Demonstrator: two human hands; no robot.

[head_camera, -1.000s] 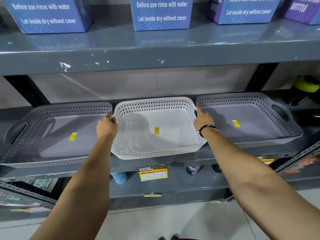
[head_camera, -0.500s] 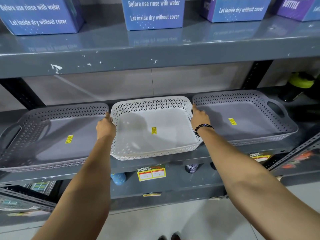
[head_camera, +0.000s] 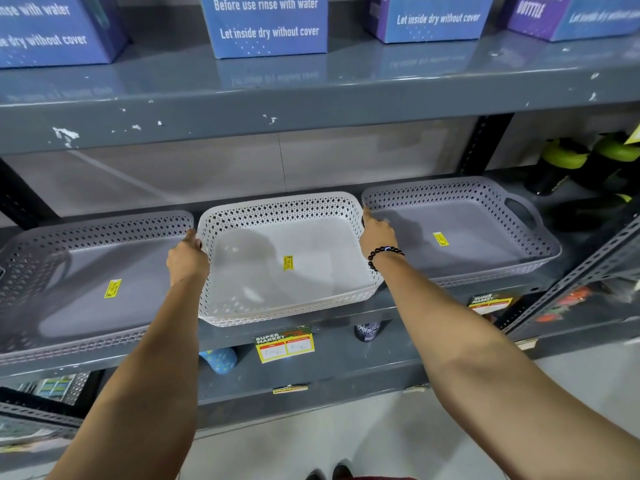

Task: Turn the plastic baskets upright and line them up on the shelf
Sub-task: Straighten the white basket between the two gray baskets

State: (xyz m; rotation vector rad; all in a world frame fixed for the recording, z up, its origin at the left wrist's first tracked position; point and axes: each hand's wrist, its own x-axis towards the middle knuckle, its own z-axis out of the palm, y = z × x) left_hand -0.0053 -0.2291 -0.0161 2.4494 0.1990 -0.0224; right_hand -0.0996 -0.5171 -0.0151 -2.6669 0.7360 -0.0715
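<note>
Three shallow perforated plastic baskets stand upright side by side on the grey metal shelf (head_camera: 346,327). The white basket (head_camera: 311,289) is in the middle, between a grey basket (head_camera: 52,254) on the left and a grey basket (head_camera: 485,244) on the right. Each has a yellow sticker inside. My left hand (head_camera: 187,259) grips the white basket's left rim. My right hand (head_camera: 377,233), with a black bead bracelet at the wrist, grips its right rim. The white basket's front edge hangs slightly over the shelf edge.
Blue and purple printed boxes (head_camera: 266,26) stand on the shelf above. Black bottles with green lids (head_camera: 568,164) stand to the right of the baskets. A black upright post (head_camera: 485,140) rises behind the right basket. A yellow price tag (head_camera: 284,344) hangs on the shelf front.
Both hands stay on the white basket's side rims; the basket has shifted slightly back on the shelf. The view has drifted a little.
</note>
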